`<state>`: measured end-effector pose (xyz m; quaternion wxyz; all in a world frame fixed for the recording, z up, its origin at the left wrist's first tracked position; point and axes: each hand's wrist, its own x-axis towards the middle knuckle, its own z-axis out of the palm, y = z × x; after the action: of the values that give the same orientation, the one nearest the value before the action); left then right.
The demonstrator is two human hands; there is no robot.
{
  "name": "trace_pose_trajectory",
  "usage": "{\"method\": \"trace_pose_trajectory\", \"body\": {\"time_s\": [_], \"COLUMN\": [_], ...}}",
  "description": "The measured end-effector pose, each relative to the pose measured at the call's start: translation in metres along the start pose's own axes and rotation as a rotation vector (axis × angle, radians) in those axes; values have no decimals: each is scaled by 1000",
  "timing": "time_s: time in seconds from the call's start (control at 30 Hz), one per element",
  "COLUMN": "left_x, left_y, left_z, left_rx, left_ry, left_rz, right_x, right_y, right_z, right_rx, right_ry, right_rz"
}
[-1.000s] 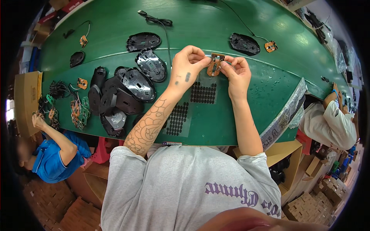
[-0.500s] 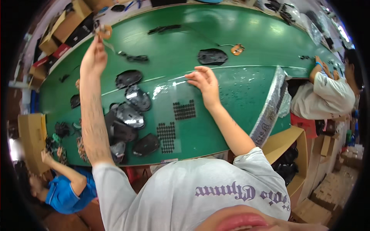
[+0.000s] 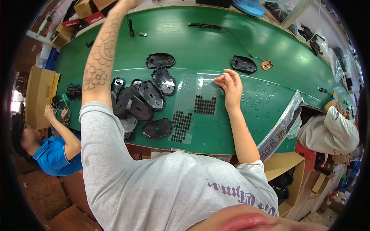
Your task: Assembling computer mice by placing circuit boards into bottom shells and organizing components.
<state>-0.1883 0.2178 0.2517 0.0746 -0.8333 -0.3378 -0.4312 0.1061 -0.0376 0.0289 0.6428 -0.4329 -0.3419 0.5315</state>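
My left arm stretches to the far left, and my left hand (image 3: 130,3) is cut by the top edge, its fingers out of sight. Just below it is a bundled black cable (image 3: 131,27) with a metal plug. My right hand (image 3: 232,86) is raised over the table, fingers loosely bent and apart, with nothing visible in them. Beneath and left of it are clear sheets (image 3: 181,100) carrying rows of small black oval pads (image 3: 205,105). Farther right sits a black mouse shell (image 3: 243,64), near a small orange circuit board (image 3: 266,65) on a cable.
Several black mouse shells (image 3: 151,95) are piled beside my left arm. A plastic-wrapped strip (image 3: 278,129) lies at the table's right edge, above an open carton (image 3: 283,165) of black parts. One co-worker in blue (image 3: 58,156) sits left, another in grey (image 3: 329,133) right.
My left hand has moved farther up, out past the top edge; the orange board it held has left view. My view has shifted, and my right hand stays raised over the sheets.
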Motion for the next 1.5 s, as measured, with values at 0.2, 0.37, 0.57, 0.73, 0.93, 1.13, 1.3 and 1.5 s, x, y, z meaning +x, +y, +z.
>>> {"method": "trace_pose_trajectory", "body": {"time_s": [0.2, 0.37, 0.57, 0.73, 0.93, 1.13, 1.3, 1.5], "left_x": [-115, -150, -149, -218, -284, -289, -293, -271], "left_y": [-57, -33, -48, -135, -230, -238, -223, -179], "left_z": [86, 103, 35, -21, -89, -69, -84, -70], "left_rx": [-138, -25, 362, 389, 177, 130, 193, 147], "left_ry": [-944, -787, -255, -569, -810, -931, -800, -701], "left_rz": [-444, -421, -467, -569, -623, -480, -639, -618], "right_x": [5, 0, -6, -7, -34, -54, -51, -45], "right_y": [-1, -1, -11, -29, -32, -17, -15, -17], "right_z": [4, 4, 5, 1, -3, -11, -1, -5], "right_rx": [-25, -110, -606, -858, -1093, -1156, -1121, -1148], "right_ry": [-41, -61, -95, -269, -337, -215, -175, -213], "right_rz": [-10, -23, -127, -137, -312, -401, -382, -299]}}
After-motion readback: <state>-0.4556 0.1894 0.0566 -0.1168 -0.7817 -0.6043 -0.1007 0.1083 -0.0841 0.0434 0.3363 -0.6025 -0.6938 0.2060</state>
